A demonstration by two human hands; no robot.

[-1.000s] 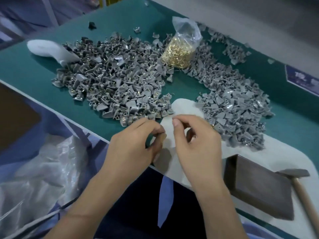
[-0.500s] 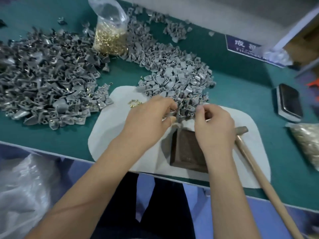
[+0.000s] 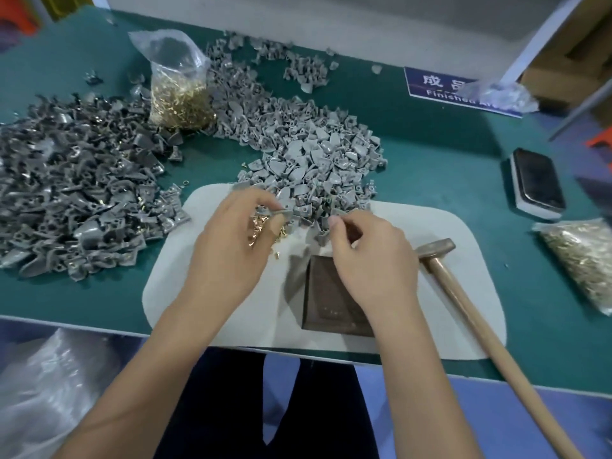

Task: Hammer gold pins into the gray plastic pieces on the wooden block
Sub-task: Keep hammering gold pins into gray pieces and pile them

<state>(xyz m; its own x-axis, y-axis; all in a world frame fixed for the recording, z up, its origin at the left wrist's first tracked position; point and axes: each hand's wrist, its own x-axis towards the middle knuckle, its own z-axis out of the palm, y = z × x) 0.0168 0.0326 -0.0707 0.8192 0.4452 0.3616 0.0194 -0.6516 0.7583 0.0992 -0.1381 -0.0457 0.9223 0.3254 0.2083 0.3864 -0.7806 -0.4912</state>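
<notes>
- On the white mat (image 3: 457, 246), near the table's (image 3: 430, 154) front edge, both hands were seen at the near rim of the right pile (image 3: 318, 160) of gray pieces.
- A gray piece (image 3: 281, 212) was pinched between the thumb and fingertips of the left hand (image 3: 228, 250), with loose gold pins (image 3: 261, 226) scattered on the mat just under those fingers.
- Something small was held by the curled fingers of the right hand (image 3: 371, 256), thumb tip pressed to forefinger; what it was could not be told.
- The block (image 3: 328, 306) lay on the mat directly below the right hand, partly covered by that hand and wrist.
- The hammer (image 3: 463, 293) lay untouched just right of the right hand, head beside the knuckles, handle running off the table's front edge.
- A second, darker pile (image 3: 76, 200) was spread well left of the left hand.
- A bag of pins (image 3: 180, 91) stood between the two piles, far from both hands.
- A phone (image 3: 538, 180) and another bag (image 3: 586, 260) lay at the right.
</notes>
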